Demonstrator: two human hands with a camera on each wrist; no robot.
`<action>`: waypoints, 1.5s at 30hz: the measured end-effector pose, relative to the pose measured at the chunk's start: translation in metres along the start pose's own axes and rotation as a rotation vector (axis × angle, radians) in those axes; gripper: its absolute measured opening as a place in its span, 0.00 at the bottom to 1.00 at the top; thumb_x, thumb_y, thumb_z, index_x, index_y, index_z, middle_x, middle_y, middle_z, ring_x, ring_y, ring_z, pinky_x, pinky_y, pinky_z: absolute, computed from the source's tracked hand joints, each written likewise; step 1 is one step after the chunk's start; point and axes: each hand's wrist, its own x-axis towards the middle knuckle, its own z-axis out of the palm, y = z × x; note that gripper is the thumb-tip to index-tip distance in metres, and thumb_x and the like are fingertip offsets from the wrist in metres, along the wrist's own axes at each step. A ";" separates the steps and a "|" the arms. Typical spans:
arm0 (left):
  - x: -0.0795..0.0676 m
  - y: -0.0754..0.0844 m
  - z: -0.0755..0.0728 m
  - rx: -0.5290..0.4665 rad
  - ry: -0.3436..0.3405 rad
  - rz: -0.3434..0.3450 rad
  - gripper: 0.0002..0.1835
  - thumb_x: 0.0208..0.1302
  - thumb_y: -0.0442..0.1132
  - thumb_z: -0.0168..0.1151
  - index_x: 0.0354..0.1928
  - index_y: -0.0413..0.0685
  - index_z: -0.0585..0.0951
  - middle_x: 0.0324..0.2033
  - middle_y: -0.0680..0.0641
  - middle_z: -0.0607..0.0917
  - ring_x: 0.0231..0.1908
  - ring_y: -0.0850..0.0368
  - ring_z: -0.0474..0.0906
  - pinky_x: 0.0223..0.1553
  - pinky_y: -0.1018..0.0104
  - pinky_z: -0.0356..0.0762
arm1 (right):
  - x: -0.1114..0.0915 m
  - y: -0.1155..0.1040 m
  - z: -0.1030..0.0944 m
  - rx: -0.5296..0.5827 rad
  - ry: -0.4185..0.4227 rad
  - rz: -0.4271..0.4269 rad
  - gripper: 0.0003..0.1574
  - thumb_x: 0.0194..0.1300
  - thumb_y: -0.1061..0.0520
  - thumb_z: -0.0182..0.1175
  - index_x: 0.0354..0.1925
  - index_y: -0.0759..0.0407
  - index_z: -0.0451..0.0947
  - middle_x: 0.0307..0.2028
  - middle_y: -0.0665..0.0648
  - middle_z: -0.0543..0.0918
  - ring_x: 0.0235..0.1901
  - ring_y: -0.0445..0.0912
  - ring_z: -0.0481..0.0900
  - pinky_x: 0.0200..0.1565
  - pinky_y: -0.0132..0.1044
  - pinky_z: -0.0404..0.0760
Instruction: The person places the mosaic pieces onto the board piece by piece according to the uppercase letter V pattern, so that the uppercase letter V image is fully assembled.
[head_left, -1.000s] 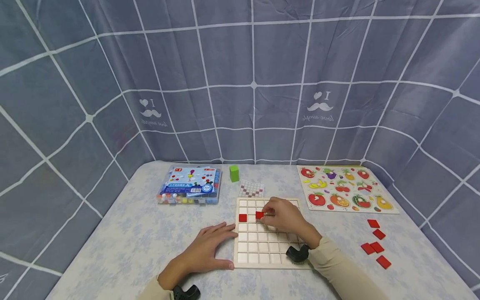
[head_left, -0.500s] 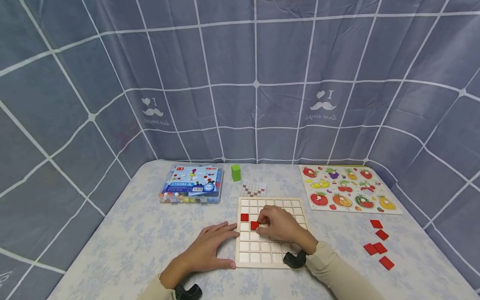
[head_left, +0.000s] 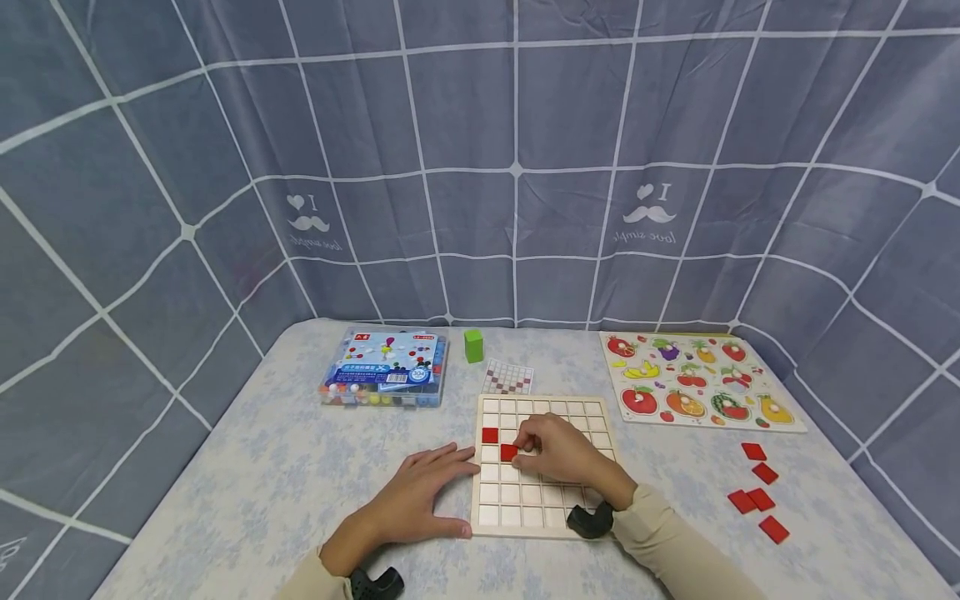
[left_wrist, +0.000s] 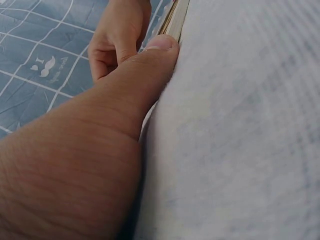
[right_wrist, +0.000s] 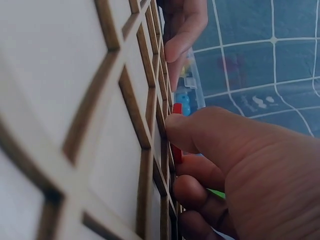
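A wooden grid board (head_left: pixel 525 517) with square cells lies on the table. One red square tile (head_left: pixel 490 435) sits in its leftmost column. Diagonally below and right of that one, my right hand (head_left: pixel 555 450) pinches another red tile (head_left: pixel 509 452) between thumb and fingers. In the right wrist view this pinched tile (right_wrist: pixel 177 109) is at the board surface; whether it lies fully in a cell is hard to tell. My left hand (head_left: pixel 420 496) rests on the table with fingers spread, its thumb and fingertips against the board's left edge.
Several loose red tiles (head_left: pixel 765 473) lie at the right. Behind the board are a small printed grid card (head_left: pixel 508 377) and a green block (head_left: pixel 473 346). A clear box of coloured pieces (head_left: pixel 386 367) stands back left, a fruit picture board (head_left: pixel 697 379) back right.
My right hand has moved the pinched red tile down and slightly left across the board, to a cell diagonally below the other tile. My left hand has stayed at the board's edge.
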 end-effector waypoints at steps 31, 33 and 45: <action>0.000 0.000 0.001 0.007 0.015 0.007 0.41 0.58 0.73 0.63 0.69 0.62 0.74 0.74 0.56 0.65 0.75 0.48 0.55 0.65 0.35 0.54 | -0.001 0.005 -0.004 -0.011 -0.044 -0.121 0.12 0.64 0.55 0.72 0.45 0.56 0.90 0.31 0.40 0.79 0.29 0.38 0.71 0.37 0.35 0.71; 0.000 0.000 0.001 0.009 0.014 0.005 0.41 0.58 0.73 0.63 0.69 0.62 0.74 0.74 0.56 0.65 0.75 0.48 0.55 0.65 0.35 0.54 | -0.001 0.005 -0.004 -0.013 -0.049 -0.120 0.12 0.64 0.54 0.72 0.45 0.56 0.90 0.31 0.40 0.79 0.29 0.38 0.71 0.38 0.35 0.71; 0.001 0.001 0.000 0.010 -0.008 -0.017 0.42 0.57 0.74 0.63 0.69 0.63 0.74 0.74 0.57 0.65 0.75 0.49 0.54 0.66 0.36 0.53 | -0.001 0.003 -0.003 0.022 -0.035 -0.033 0.11 0.62 0.55 0.73 0.44 0.54 0.91 0.34 0.41 0.86 0.34 0.35 0.77 0.39 0.36 0.74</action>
